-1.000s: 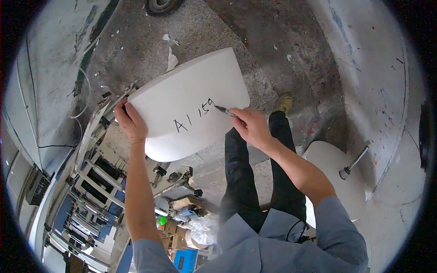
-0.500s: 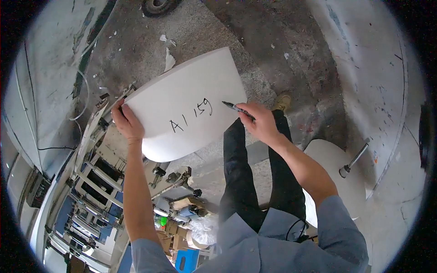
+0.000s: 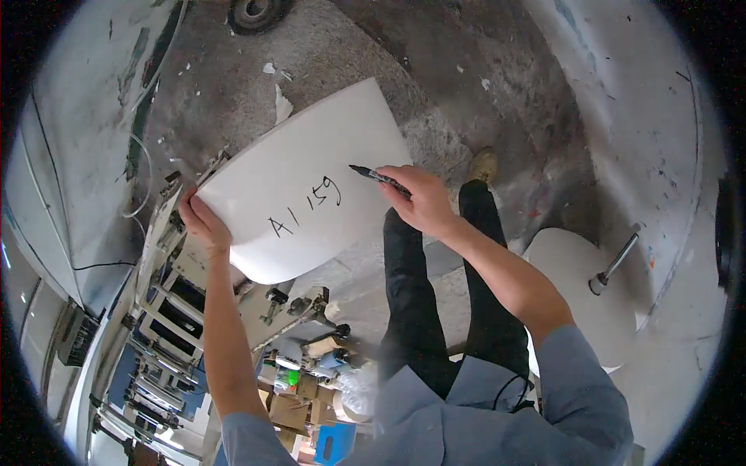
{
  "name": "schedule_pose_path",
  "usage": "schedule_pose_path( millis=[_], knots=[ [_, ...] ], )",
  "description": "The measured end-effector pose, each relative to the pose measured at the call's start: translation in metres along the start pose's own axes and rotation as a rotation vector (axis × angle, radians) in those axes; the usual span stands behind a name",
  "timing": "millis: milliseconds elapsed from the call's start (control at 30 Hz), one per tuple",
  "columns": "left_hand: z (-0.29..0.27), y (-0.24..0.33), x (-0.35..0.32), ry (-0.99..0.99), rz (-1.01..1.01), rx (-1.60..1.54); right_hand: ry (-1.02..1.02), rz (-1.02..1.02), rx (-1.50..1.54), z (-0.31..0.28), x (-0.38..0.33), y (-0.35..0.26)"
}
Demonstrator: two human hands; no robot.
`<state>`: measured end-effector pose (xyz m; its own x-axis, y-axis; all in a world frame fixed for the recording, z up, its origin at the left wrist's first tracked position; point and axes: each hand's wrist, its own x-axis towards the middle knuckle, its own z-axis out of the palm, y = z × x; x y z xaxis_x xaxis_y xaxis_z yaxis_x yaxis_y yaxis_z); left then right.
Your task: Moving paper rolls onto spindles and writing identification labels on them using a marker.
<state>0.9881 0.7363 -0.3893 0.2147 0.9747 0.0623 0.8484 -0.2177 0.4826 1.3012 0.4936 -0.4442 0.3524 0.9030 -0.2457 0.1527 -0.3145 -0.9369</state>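
Observation:
A large white piece with a smooth paper-like face (image 3: 311, 147) and a thick far edge lies in front of me, bearing black handwriting. Whether it is a roll or a stack cannot be made out. My left hand (image 3: 205, 224) grips its left edge, the fingertips partly hidden. In my right hand (image 3: 420, 199) is a black marker (image 3: 376, 177), pinched between thumb and fingers. Its dark tip points left over the white face, beyond the last written character; contact with the surface cannot be judged.
Machine frames and rollers (image 3: 167, 369) stand at left. A white rounded piece with a metal rod (image 3: 618, 264) is beside my right leg. Below are cardboard boxes (image 3: 289, 412) and a blue holder (image 3: 336, 443). A wheel (image 3: 256, 12) and paper scraps (image 3: 282, 105) lie on the floor.
My right hand and the marker have shifted left, so the tip is farther over the white face. The whole view has moved slightly. The handwriting looks the same, and my left hand keeps its grip.

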Motion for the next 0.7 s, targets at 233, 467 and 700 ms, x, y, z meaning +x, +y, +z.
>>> schedule_pose_path(
  millis=[233,467,700],
  knots=[
    [-0.004,0.003,0.000,-0.047,-0.032,0.055,0.025,-0.027,-0.036,0.009,0.001,0.007],
    [-0.004,0.009,0.000,-0.039,-0.045,0.047,-0.045,0.012,-0.056,0.003,-0.003,0.015],
    [-0.005,0.012,0.000,-0.063,-0.070,0.036,0.015,-0.043,-0.030,0.000,0.014,0.025]
  ],
)
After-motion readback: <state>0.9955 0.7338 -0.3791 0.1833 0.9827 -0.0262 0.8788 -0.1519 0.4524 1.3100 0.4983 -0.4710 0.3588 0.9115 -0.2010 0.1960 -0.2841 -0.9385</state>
